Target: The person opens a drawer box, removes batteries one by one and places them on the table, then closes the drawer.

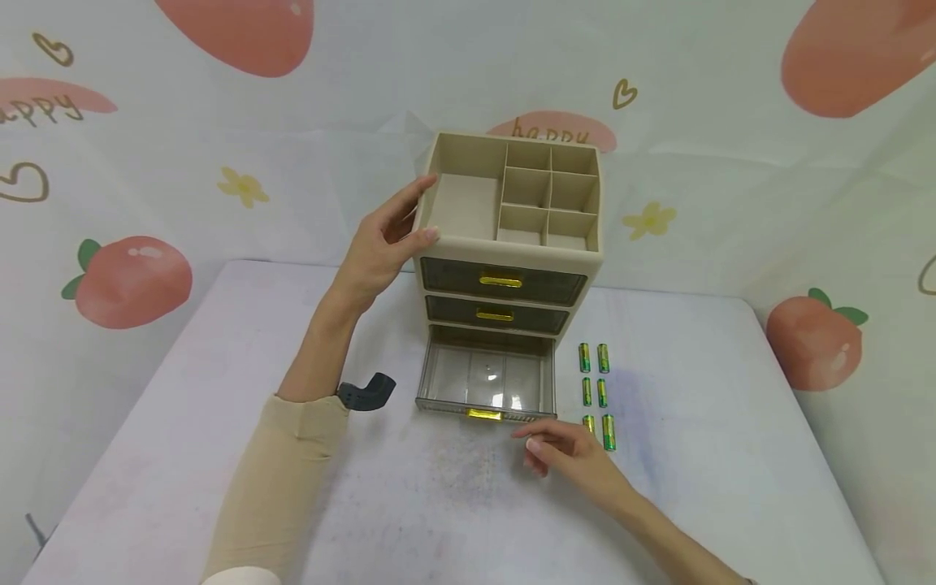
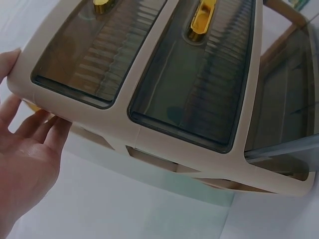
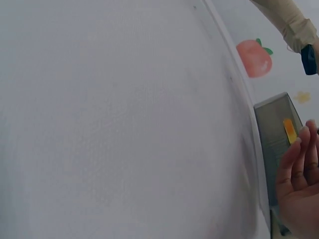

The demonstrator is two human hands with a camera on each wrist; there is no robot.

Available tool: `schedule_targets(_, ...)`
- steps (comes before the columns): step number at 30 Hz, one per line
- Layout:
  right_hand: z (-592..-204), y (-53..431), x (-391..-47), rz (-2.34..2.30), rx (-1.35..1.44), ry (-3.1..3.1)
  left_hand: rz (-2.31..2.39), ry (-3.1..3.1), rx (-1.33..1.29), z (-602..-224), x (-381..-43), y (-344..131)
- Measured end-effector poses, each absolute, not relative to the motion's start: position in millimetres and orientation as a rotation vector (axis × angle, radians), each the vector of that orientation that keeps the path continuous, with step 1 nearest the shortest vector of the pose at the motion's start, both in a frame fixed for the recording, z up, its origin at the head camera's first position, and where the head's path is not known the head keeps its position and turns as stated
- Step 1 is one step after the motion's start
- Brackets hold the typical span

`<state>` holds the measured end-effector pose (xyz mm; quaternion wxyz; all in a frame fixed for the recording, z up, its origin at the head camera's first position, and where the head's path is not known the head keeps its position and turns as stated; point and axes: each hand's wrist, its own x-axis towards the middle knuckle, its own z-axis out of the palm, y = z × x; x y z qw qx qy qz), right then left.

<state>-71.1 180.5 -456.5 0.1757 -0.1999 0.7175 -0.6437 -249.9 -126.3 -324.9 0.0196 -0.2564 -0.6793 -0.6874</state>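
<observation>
A beige desktop drawer organizer (image 1: 512,253) stands at the table's far side, its top split into compartments. Its bottom drawer (image 1: 486,379), smoky and see-through with a gold handle, is pulled out and holds nothing visible. My left hand (image 1: 380,248) holds the organizer's upper left side, thumb over the top front edge; the left wrist view shows bent fingers against the side wall (image 2: 94,122). My right hand (image 1: 574,459), loosely curled and holding nothing, hovers just in front of the drawer's right front corner. In the right wrist view its fingers (image 3: 299,164) overlap the drawer front.
Several green batteries (image 1: 603,358) stand or lie in two columns right of the drawer, the nearest partly behind my right hand. A dark wrist strap (image 1: 368,392) sticks out from my left sleeve. A fruit-patterned backdrop (image 1: 351,106) rises behind the white table (image 1: 702,366).
</observation>
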Motion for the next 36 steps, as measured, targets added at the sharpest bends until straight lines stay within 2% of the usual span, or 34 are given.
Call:
schedule_targets(8,-458.4,167.7,-75.5,-1.835,-0.384,1.908,-2.139,-2.100,-0.813,-325.2,-250.1,-126.1)
schedule_targets(20,-468.6,153.7,-80.3,-1.807,-0.354,1.824,-2.149,-2.090,-0.832,-324.6,-248.6,-125.7)
schedule_targets(36,-471.3,137.3,-85.1,-1.848,-0.125,1.696,-2.129,-2.094,-0.843,-327.6,-249.2,-126.5)
